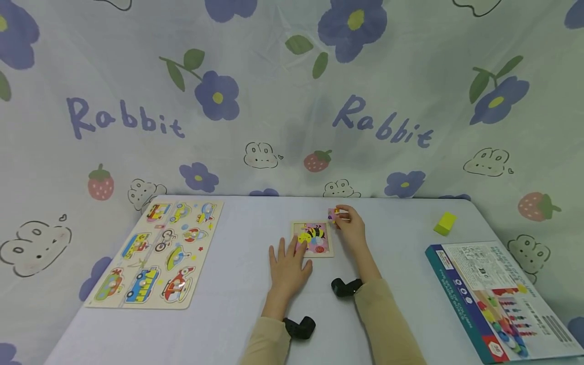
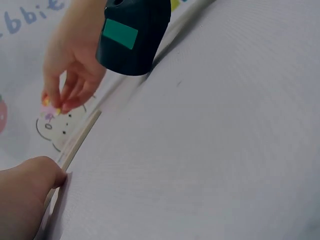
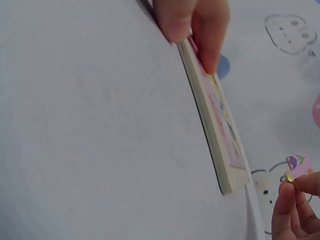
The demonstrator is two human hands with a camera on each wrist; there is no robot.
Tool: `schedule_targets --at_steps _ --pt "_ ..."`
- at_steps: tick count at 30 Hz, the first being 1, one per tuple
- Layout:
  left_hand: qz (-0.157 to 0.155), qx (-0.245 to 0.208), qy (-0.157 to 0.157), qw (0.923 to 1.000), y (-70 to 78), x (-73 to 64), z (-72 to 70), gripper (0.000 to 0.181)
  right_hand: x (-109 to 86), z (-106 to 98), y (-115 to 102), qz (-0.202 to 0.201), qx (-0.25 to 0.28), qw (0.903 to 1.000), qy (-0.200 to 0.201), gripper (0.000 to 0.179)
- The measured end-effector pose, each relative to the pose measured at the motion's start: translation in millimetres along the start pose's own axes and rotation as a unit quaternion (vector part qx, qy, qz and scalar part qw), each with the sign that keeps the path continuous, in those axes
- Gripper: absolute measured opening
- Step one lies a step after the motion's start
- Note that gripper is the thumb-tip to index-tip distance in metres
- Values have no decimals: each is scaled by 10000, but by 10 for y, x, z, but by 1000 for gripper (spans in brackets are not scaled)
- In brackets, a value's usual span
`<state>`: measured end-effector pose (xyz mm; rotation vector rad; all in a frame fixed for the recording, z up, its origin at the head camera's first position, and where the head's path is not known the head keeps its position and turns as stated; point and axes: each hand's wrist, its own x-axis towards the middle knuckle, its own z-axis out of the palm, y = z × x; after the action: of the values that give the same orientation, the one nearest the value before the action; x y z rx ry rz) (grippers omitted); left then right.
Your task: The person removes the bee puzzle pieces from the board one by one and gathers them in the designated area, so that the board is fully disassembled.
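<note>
A small square wooden bee puzzle [image 1: 331, 247] with a pale frame lies on the table in the head view. My left hand [image 1: 288, 266] rests on its left side, fingers spread, thumb by the near edge. In the right wrist view, bare wood shows at one end of the puzzle [image 3: 204, 117]. Just off the far right corner, my right hand [image 1: 351, 232] pinches a pink puzzle piece [image 1: 331, 215] between thumb and fingers, held above the table. A purple flower and green leaf are printed on that piece [image 3: 300, 164], as the right wrist view shows.
On the left lies a large wooden vehicle board [image 1: 196, 299]. A flat teal-edged box [image 1: 474, 253] occupies the right side, with a yellow block [image 1: 445, 223] behind it. A patterned cloth [image 1: 283, 111] hangs behind the white table [image 1: 255, 218]. Each wrist wears a black camera [image 1: 301, 328].
</note>
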<state>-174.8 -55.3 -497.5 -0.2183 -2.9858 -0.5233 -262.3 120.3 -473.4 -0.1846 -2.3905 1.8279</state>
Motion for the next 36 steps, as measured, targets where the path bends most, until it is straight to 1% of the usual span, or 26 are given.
schedule_targets --at_steps 5,8,10,13,21,24,28,36 --pt "-19 -31 -45 10000 5 6 -9 51 -3 -85 74 99 60 9996 244 36" --pt "-11 -75 -32 10000 6 4 -10 51 -2 -113 116 210 251 9989 346 38" --pt "2 -83 -12 10000 5 3 -9 50 2 -124 139 288 416 9977 447 37" --pt "17 -64 -13 10000 5 2 -10 51 8 -136 168 374 516 9965 534 32" --pt "37 -57 12 10000 6 -3 -17 50 2 -158 191 340 465 9963 644 28" --pt "28 -69 -5 10000 12 -4 -21 50 -6 -169 202 434 478 9955 688 28" --pt "35 -65 -21 10000 13 -4 -20 50 -17 -183 212 520 373 9951 750 28" --pt "61 -15 26 10000 6 1 -16 50 -26 -191 213 489 157 9954 805 28"
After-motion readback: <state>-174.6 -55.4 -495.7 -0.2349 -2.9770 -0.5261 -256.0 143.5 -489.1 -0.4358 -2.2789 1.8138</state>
